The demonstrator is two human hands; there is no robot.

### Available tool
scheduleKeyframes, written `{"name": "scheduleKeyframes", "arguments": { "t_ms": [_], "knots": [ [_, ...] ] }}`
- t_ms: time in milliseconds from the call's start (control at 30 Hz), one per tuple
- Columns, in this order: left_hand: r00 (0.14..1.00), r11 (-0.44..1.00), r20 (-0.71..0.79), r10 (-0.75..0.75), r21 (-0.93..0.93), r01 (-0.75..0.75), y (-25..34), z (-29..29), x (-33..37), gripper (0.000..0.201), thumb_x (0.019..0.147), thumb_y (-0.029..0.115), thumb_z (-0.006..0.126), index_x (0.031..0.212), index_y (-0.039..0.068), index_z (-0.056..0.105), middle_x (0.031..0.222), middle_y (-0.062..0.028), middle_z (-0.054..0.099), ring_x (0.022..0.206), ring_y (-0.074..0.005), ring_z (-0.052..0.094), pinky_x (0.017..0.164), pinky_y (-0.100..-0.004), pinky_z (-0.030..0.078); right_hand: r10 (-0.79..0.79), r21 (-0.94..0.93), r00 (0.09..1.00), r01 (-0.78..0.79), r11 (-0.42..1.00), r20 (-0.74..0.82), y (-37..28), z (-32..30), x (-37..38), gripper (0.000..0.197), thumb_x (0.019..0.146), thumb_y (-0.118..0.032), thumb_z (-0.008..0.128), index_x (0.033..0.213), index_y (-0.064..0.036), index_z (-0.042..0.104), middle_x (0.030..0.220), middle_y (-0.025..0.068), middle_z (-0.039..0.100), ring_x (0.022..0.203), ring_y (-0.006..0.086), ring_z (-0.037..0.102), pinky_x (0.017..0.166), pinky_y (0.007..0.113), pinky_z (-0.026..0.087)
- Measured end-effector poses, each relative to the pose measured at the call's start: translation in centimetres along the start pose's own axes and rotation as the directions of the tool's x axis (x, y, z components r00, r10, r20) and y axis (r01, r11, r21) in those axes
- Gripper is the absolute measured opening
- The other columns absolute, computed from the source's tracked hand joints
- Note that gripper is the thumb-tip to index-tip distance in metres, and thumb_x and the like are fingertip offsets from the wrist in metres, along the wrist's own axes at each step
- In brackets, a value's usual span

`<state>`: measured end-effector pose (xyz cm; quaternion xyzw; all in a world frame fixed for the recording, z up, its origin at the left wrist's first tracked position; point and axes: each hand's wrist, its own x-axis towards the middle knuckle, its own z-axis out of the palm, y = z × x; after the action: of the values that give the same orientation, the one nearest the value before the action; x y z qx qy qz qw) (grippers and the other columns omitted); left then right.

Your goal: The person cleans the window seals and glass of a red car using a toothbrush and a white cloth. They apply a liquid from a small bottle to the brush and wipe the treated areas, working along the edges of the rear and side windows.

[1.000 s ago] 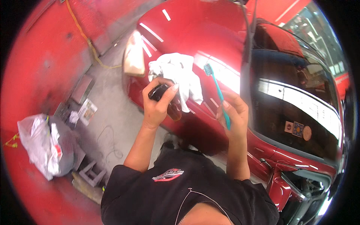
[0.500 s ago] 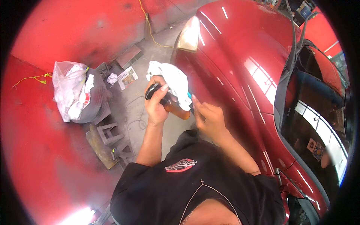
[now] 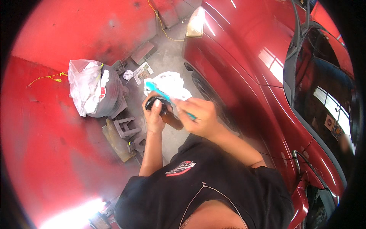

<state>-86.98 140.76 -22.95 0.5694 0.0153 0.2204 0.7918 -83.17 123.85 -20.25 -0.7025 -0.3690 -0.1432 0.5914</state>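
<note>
My left hand [image 3: 153,121] is wrapped round an amber bottle [image 3: 173,121] with a black top, its thumb lying on the top. The bottle is tilted, its base toward the lower right. A bunched white cloth [image 3: 174,81] hangs just beyond the bottle, partly hidden by my hands. My right hand [image 3: 202,113] is closed on a slim teal brush [image 3: 163,94], shaped like a toothbrush and somewhat blurred. The brush crosses over the bottle and the cloth, its wider end at the upper left; its bristles cannot be made out.
A dark red car [image 3: 244,76] fills the right side. On the left, a plastic bag [image 3: 82,87] of white material sits on a tyre [image 3: 108,101] by a red wall [image 3: 42,126]. Near them are grey stands [image 3: 126,128], newspaper [image 3: 143,72] and a yellow cord [image 3: 162,28].
My right hand has moved left and lifted the teal brush across the bottle; before, the brush was mostly hidden behind the cloth. The bottle has shifted slightly and the view has moved.
</note>
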Motion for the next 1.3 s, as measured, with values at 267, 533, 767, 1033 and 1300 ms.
{"name": "scheduleKeyframes", "arguments": {
  "t_ms": [267,533,767,1033,1300],
  "knots": [
    [0.976,0.993,-0.182,-0.116,-0.012,0.115,-1.0,-1.4,-2.6,0.022,0.089,0.025,0.065,0.083,0.005,0.061,0.075,-0.0039,0.062,0.068,-0.0118,0.056,0.063,-0.0265,0.044,0.046,0.014,0.995,-0.045,0.999,-0.09,1.0,-0.6,-2.2,0.043,0.071,-0.007,0.07,0.113,-0.0065,0.065,0.098,0.0135,0.063,0.089,0.0281,0.062,0.078,0.035,0.049],
    [0.942,0.944,0.214,-0.258,-0.154,0.293,-2.3,0.4,4.1,0.024,0.087,0.026,0.064,0.081,0.005,0.055,0.073,-0.0044,0.057,0.065,-0.0141,0.055,0.061,-0.0268,0.044,0.399,0.598,0.891,-0.443,0.668,0.215,4.3,-0.5,2.6,0.056,0.084,-0.014,0.071,0.131,-0.0022,0.044,0.118,0.0064,0.057,0.111,0.0142,0.051,0.096,0.033,0.041],
    [0.89,0.935,0.293,-0.349,0.039,0.353,-2.4,-1.6,13.7,0.062,0.095,0.041,0.049,0.141,0.001,0.036,0.071,-0.0005,0.058,0.058,-0.0071,0.054,0.05,-0.0204,0.043,0.616,0.562,0.725,-0.383,0.733,-0.309,9.2,-6.5,7.7,0.023,0.085,-0.007,0.068,0.099,-0.0058,0.049,0.09,0.0023,0.063,0.084,0.0074,0.057,0.067,0.025,0.048],
    [0.953,0.948,-0.078,-0.294,0.103,0.301,-6.7,-6.8,23.1,0.028,0.094,0.034,0.056,0.086,0.007,0.055,0.092,-0.0041,0.061,0.062,-0.0098,0.051,0.057,-0.0235,0.039,-0.195,-0.406,0.444,-0.449,0.796,-0.875,15.4,-29.9,11.7,0.028,0.085,-0.013,0.065,0.11,-0.0058,0.054,0.099,0.014,0.064,0.087,0.0195,0.064,0.075,0.033,0.051],
    [0.912,0.948,-0.306,-0.271,0.08,0.309,-11.8,-9.0,26.1,0.025,0.094,0.03,0.057,0.08,0.01,0.054,0.074,0.0018,0.052,0.059,-0.0098,0.044,0.056,-0.0254,0.036,-0.274,-0.783,0.755,-0.622,-0.01,-0.596,22.1,-47.2,12.5,0.029,0.075,-0.019,0.069,0.103,-0.0244,0.069,0.118,0.0102,0.054,0.103,0.0309,0.057,0.084,0.041,0.051]
  ]
}}
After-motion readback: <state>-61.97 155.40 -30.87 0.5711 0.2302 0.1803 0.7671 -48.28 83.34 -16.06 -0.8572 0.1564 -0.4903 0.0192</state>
